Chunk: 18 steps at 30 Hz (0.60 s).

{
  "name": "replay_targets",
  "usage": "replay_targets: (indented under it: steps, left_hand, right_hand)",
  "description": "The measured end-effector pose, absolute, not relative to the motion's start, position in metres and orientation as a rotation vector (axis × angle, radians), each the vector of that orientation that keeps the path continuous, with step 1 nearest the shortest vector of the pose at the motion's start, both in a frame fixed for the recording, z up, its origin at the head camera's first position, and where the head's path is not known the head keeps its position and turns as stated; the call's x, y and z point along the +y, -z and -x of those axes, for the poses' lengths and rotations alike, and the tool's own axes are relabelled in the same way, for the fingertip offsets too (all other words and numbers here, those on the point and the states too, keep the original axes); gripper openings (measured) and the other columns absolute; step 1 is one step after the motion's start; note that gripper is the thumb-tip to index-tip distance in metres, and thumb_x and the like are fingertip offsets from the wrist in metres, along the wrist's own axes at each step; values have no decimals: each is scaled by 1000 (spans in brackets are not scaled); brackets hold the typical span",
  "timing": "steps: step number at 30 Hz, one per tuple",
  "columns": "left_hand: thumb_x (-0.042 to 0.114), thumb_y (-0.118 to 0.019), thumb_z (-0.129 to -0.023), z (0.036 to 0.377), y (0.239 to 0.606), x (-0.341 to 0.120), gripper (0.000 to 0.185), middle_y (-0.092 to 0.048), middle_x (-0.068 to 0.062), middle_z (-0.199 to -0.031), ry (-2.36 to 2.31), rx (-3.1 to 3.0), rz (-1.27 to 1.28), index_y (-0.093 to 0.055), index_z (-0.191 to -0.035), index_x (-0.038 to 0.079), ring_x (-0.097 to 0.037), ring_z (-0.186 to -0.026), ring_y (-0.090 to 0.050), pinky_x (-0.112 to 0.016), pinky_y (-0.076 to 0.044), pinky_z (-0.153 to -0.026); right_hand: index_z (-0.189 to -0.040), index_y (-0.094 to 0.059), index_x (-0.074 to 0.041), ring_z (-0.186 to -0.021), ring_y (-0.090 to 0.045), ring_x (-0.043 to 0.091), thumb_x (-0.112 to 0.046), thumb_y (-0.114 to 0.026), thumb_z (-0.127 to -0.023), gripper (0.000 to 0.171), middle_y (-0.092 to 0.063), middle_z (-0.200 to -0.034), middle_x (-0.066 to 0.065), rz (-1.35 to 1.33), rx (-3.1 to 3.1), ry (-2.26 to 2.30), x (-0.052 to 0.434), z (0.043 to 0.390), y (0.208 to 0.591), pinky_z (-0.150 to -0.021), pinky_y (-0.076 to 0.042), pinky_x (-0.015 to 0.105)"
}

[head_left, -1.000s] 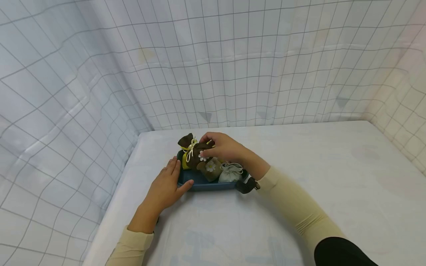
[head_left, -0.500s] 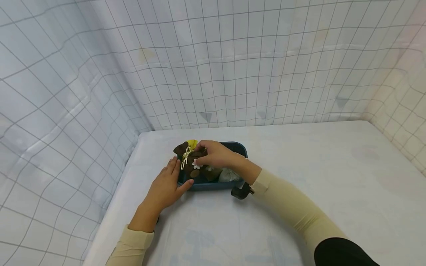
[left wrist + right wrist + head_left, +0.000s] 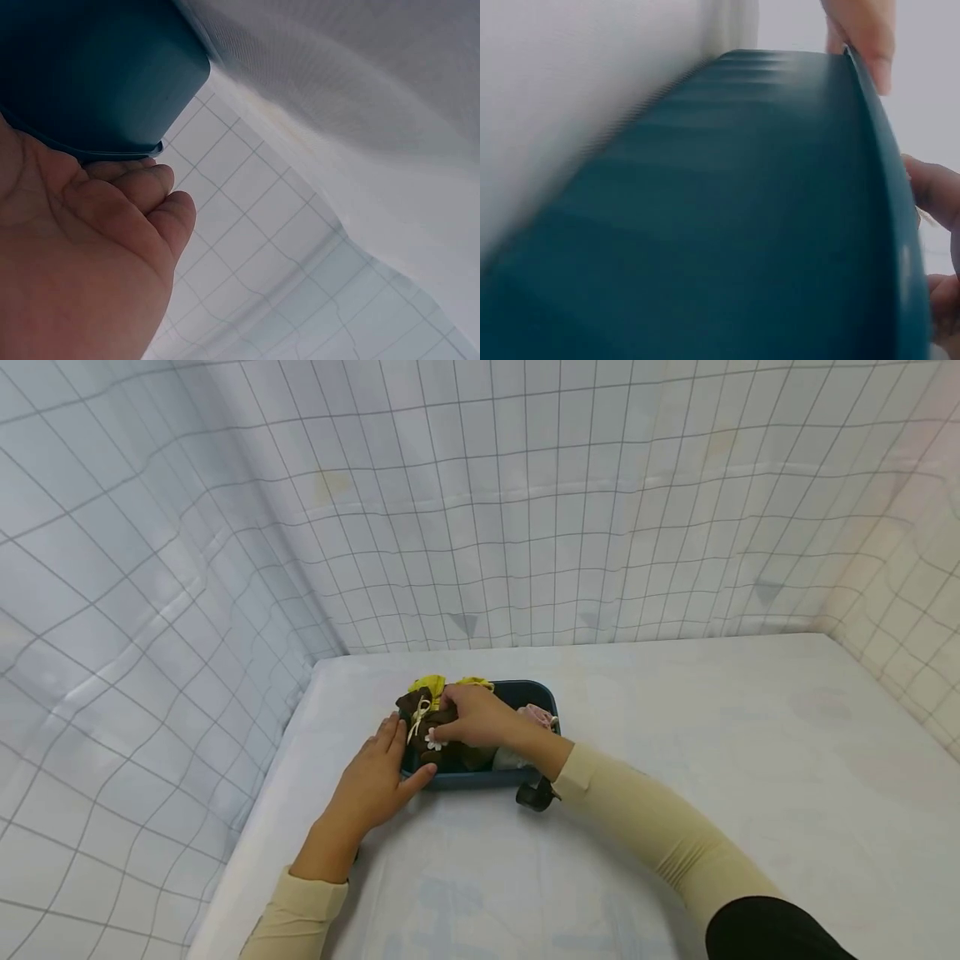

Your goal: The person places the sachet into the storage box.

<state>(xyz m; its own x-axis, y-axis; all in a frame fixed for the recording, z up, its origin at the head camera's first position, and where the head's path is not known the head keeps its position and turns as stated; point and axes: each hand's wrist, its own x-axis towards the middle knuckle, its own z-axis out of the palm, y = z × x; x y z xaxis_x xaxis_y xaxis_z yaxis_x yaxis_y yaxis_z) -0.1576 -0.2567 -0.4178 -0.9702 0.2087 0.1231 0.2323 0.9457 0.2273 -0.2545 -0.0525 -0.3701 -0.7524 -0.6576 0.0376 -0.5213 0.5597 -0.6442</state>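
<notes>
A dark blue plastic bin (image 3: 480,782) sits on the table, filled with small cloth pouches. My right hand (image 3: 483,720) reaches into it and pinches a brown drawstring pouch (image 3: 433,758) bearing a white flower and a cream bow. That pouch lies at the bin's left end. With fingers extended, my left hand (image 3: 371,781) rests on the left rim; the left wrist view has its fingertips at the lip of the bin wall (image 3: 97,82). In the right wrist view, the bin's front wall (image 3: 720,195) hides most of the right hand.
Yellow cloth (image 3: 427,683) shows along the bin's back left. A pink pouch (image 3: 537,716) and a pale grey one (image 3: 508,759) lie at the right, partly behind the right forearm. A white cloth covers the table (image 3: 675,710), with grid-patterned curtains (image 3: 562,527) behind and beside it.
My right hand has lowered the brown pouch into the bin's left end, moving slightly left and down. The back rim and pink pouch have come into view. The left hand stays put.
</notes>
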Motion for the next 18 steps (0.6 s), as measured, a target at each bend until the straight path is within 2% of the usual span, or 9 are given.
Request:
replay_targets:
  steps: [3, 9, 18]
  left_hand:
    - [67, -47, -96, 158, 418, -256, 98, -18, -26, -160, 373, -3004, 336, -22, -154, -8, -48, -140, -31, -58, -33, -110]
    - [68, -45, -96, 158, 419, -256, 98, -21, -30, -158, 370, -2993, 341, -29, -151, -10, -49, -138, -33, -59, -36, -107]
    - [69, -43, -96, 158, 418, -257, 99, -15, -24, -162, 384, -3009, 343, -22, -154, -9, -42, -146, -22, -57, -28, -113]
  right_hand:
    - [-99, -61, -15, -79, -56, 14, -39, -80, -85, 34, -62, -87, -4, 1019, 2623, 911, -55, 251, 370, -66, -46, 26]
    - [-97, -63, -16, -76, -55, 12, -37, -80, -85, 30, -61, -85, -6, 1063, 2598, 869, -55, 246, 370, -64, -45, 25]
    - [-98, -67, -17, -79, -58, 9, -36, -78, -87, 24, -64, -89, -9, 1105, 2536, 890, -47, 244, 366, -69, -49, 25]
